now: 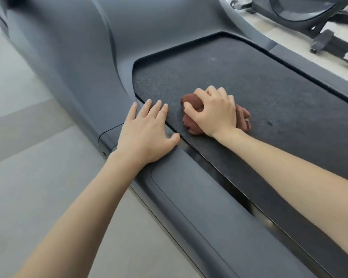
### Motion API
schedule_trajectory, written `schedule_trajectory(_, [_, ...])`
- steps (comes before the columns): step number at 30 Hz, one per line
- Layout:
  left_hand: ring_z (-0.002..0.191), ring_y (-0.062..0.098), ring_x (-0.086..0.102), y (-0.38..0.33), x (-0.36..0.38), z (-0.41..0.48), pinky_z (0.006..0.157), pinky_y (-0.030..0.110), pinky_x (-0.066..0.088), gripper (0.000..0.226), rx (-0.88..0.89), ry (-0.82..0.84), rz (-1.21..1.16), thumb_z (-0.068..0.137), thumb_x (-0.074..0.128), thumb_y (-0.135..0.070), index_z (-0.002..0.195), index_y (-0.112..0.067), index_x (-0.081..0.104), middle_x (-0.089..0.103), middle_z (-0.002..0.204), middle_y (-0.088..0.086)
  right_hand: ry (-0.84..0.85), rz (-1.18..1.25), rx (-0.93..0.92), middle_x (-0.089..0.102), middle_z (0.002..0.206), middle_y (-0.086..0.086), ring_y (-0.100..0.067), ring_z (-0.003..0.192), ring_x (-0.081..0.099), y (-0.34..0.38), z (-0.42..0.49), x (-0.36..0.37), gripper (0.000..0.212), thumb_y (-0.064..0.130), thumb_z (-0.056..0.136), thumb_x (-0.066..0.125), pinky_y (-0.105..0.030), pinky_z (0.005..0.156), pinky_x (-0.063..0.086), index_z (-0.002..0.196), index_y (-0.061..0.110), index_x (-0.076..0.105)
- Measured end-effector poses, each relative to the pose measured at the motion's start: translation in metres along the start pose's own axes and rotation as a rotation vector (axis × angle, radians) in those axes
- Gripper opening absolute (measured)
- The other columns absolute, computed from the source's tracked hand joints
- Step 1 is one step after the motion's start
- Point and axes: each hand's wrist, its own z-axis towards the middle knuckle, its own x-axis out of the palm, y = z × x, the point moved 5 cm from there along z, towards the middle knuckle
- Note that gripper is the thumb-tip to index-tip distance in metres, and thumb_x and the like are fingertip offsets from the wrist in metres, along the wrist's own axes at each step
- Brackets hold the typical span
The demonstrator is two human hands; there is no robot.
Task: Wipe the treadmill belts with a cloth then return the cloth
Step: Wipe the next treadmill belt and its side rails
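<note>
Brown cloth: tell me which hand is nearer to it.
Right. The right hand grips the brown cloth, bunched on the treadmill belt. The left hand lies flat across the side rail and belt edge, to the cloth's left, not touching it.

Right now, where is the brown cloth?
Head view: the crumpled brown cloth lies right of centre on the black treadmill belt, gripped under the right hand.
</note>
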Motion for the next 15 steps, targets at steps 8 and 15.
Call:
schedule_trajectory(8, [0.145,0.016,-0.001,0.004,-0.005,-0.002,0.117,0.034,-0.006,0.082,-0.095,-0.068,0.015,0.082,0.026,-0.059,0.149,-0.013,0.017,0.010,0.158,0.004,-0.006,0.066,-0.057,0.057,0.111,-0.010,-0.032,0.108,0.047,0.012,0.126,0.059,0.045,0.058,0.086,0.041,-0.041,0.087,0.033,0.111,0.026,0.059])
schedule_trajectory(15, [0.144,0.008,0.000,0.003,-0.010,-0.001,0.117,0.029,-0.007,0.077,-0.115,0.005,0.060,0.084,0.030,-0.060,0.149,-0.020,0.018,0.010,0.158,-0.004,0.103,0.170,-0.152,0.055,0.114,-0.011,-0.031,0.112,0.044,0.014,0.104,0.041,0.044,0.057,0.086,0.045,-0.042,0.089,0.031,0.114,0.025,0.058])
